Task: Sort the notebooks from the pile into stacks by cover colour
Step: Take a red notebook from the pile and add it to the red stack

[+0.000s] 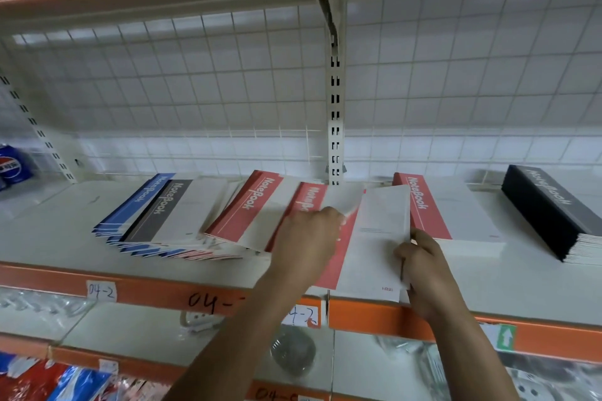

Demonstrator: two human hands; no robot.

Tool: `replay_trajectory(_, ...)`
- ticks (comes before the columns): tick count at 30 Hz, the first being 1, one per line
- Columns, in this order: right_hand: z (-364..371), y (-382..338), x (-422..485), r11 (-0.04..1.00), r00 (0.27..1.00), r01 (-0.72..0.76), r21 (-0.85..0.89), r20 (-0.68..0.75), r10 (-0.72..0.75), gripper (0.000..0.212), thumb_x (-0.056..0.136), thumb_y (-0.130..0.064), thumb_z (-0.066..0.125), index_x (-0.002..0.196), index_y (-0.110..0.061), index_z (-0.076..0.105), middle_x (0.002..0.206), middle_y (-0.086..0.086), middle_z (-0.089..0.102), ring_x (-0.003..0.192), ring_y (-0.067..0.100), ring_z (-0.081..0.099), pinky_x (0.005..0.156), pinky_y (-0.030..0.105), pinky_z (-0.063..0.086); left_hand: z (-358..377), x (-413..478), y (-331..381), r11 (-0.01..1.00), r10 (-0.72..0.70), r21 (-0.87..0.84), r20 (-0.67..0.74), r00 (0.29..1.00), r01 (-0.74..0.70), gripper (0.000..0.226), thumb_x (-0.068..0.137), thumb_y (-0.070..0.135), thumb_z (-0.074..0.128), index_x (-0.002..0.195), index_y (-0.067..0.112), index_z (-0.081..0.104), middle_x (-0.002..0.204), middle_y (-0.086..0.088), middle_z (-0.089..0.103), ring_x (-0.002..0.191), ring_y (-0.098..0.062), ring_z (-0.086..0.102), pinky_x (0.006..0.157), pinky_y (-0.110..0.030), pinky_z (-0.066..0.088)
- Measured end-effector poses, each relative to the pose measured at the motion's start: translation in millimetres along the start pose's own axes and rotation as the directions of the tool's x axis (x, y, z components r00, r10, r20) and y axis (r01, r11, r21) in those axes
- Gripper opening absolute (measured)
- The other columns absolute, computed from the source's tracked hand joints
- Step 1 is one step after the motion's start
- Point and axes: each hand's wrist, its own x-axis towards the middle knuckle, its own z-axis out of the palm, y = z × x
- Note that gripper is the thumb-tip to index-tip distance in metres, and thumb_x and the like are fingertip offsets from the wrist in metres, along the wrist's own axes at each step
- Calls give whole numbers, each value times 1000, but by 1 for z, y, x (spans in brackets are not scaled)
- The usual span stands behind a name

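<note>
Now gripping red-and-white paper notebook [374, 247] at frame centre with left hand [306, 238], pinching right edge with right hand [420, 257]; probably lifted off mixed pile [163, 215] for red stack [456, 212] right.

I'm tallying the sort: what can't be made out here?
Head view, all:
- Pile: count hidden; top covers overlap the rest.
- Held notebook: title partly covered by the left hand; its small print is too small.
- Black stack: cut off by the right edge.
- Cans: cut off by the left edge.
</note>
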Motion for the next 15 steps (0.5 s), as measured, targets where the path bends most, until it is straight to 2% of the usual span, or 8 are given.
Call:
replay_trajectory(3,-3,-3,1,993,999,-25,117,48,20,35,89,5,32,109,-7,58,96,10,67,80,22,61,60,29,47,8,-2,32,986,136,-88,-36,990,-139,31,56,22,87,50,21,57,37,6,46,28,-10,41,36,-13,26)
replay_trajectory(5,-7,-4,2,983,997,-36,177,74,24,28,95,-3,34,104,-8,59,94,11,69,79,21,65,59,28,50,14,0,45,969,170,-168,-88,982,-183,30,65,23,84,51,22,58,40,7,48,31,-11,44,37,-14,31)
replay_trajectory(7,-12,-3,5,975,995,-36,217,99,15,22,99,-16,40,108,-6,59,96,14,70,85,24,67,71,34,54,18,2,50,952,148,-253,-125,981,-175,24,77,25,73,56,20,62,45,7,54,36,-12,49,39,-16,34)
replay_trajectory(9,-18,-3,9,972,993,-49,232,116,22,25,97,-20,48,113,-3,57,99,16,71,90,29,67,82,45,52,18,4,52,923,114,-357,-98,989,-141,31,90,35,52,69,19,68,54,5,62,44,-12,54,45,-19,35)
replay_trajectory(13,-28,-7,14,964,978,-115,240,198,68,23,91,-4,54,112,6,55,93,19,71,81,31,69,70,40,57,17,6,49,856,142,-507,43,989,-101,37,89,51,46,89,24,72,74,6,71,63,-9,62,58,-27,47)
replay_trajectory(15,-31,-9,16,970,969,-129,208,234,79,26,86,9,54,112,6,54,94,22,70,82,36,69,68,40,58,20,6,48,834,159,-544,76,984,-92,40,83,59,51,95,28,73,84,10,73,71,-5,65,66,-25,51)
